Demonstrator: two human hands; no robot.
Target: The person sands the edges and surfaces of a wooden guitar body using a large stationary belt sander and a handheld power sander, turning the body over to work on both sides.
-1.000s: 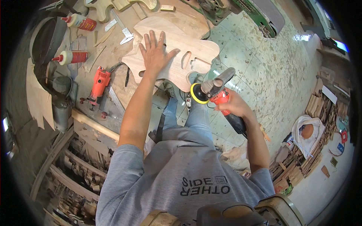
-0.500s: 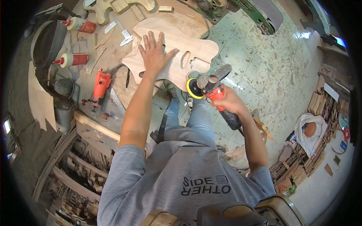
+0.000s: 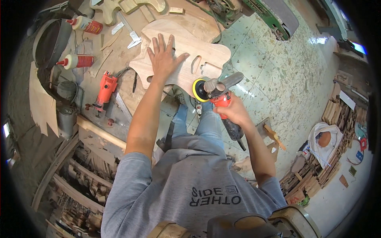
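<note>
My right hand [image 3: 235, 112] grips a red sander [image 3: 222, 102]; whether its disc [image 3: 201, 90] meets wood is unclear. My left hand [image 3: 163, 64], spread flat, partly hides the guitar body [image 3: 206, 49] on the counter [image 3: 126, 90], which bears 2 bottles [image 3: 80, 61]. Beyond: speckled floor [image 3: 274, 79], cropped green machine [image 3: 258, 10].

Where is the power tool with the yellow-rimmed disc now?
In the head view, the power tool is right of centre, in the right hand, its disc beside the near edge of the wooden guitar body.
</note>
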